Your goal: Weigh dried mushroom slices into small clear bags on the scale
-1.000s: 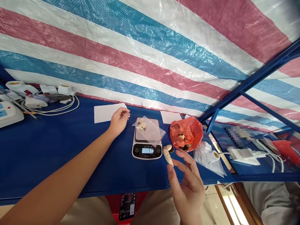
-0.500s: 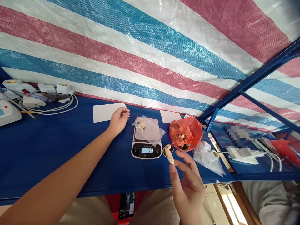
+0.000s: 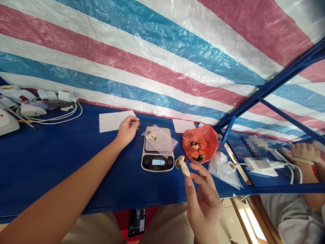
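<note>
My right hand (image 3: 203, 198) pinches the stem of a dried mushroom (image 3: 183, 165) between thumb and fingertips, in front of a red plastic bag (image 3: 201, 142) holding more mushrooms. A small digital kitchen scale (image 3: 157, 149) sits on the blue table (image 3: 63, 152) with a clear plastic bag (image 3: 161, 138) holding a few pale pieces on its pan; its display is lit. My left hand (image 3: 127, 129) rests on the table left of the scale, fingers curled at the corner of a white paper sheet (image 3: 111, 120).
White power strips and cables (image 3: 45, 106) lie at the far left. Another white paper (image 3: 183, 125) lies behind the scale. Clear bags (image 3: 224, 169) sit right of the red bag. A blue metal frame (image 3: 266, 91) divides off a neighbouring bench, where another person's hand (image 3: 304, 152) shows.
My right hand has drifted slightly with the mushroom still pinched. Another person's hand has come into view at the far right. The view shifted a little.
</note>
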Available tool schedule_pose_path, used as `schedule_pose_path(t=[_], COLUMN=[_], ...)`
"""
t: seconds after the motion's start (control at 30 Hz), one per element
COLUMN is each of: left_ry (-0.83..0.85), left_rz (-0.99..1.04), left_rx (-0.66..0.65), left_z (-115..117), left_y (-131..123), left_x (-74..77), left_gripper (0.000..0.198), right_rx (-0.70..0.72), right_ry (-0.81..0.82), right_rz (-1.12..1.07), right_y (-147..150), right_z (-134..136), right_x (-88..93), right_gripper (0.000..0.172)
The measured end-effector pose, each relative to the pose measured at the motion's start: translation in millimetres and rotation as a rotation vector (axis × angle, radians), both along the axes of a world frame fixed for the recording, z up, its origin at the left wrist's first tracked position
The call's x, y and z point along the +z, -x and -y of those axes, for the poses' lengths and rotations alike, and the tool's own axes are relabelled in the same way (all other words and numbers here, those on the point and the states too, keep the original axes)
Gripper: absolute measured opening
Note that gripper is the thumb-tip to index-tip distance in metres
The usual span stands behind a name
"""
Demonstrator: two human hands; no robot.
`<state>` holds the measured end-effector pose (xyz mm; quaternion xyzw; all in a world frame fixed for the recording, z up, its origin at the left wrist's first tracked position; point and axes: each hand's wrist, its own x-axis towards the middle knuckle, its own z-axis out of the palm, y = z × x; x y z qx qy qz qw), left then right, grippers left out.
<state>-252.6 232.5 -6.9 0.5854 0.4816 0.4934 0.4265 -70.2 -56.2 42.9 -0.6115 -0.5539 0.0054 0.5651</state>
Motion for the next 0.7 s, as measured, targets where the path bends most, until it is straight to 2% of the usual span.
schedule_pose_path(t=[0.3,0.37,0.43,0.57,0.7], left_ry=[-0.005,-0.003,-0.001,-0.006,-0.026], left_rz=[-0.001,0.003,0.002,-0.008,-0.015], left_rx=[-0.003,-0.002,-0.001,-0.006,-0.003], left_z=[-0.1,0.1,0.0,-1.0,-2.3], left_y=[-0.6,-0.7,-0.7,-0.4,-0.3], left_x=[-0.1,0.2,0.2,-1.9,-5.2], left_gripper=[0.021,0.021,0.021,0.021,0.021], right_rx=[-0.053,-0.043,0.011,0.235,0.376], right_ry=[0.056,0.097,0.103,0.104,0.151], right_rz=[-0.058,-0.215,-0.492,-1.047,-1.211], right_y=[2.8,2.5,0.0,-10.2,-16.1], right_z=[0.3,-0.2,-1.2,-3.3,-4.2], right_x=[4.1,3.6,2.5,3.6,8.0], right_gripper=[0.015,0.017,0.021,0.025,0.024])
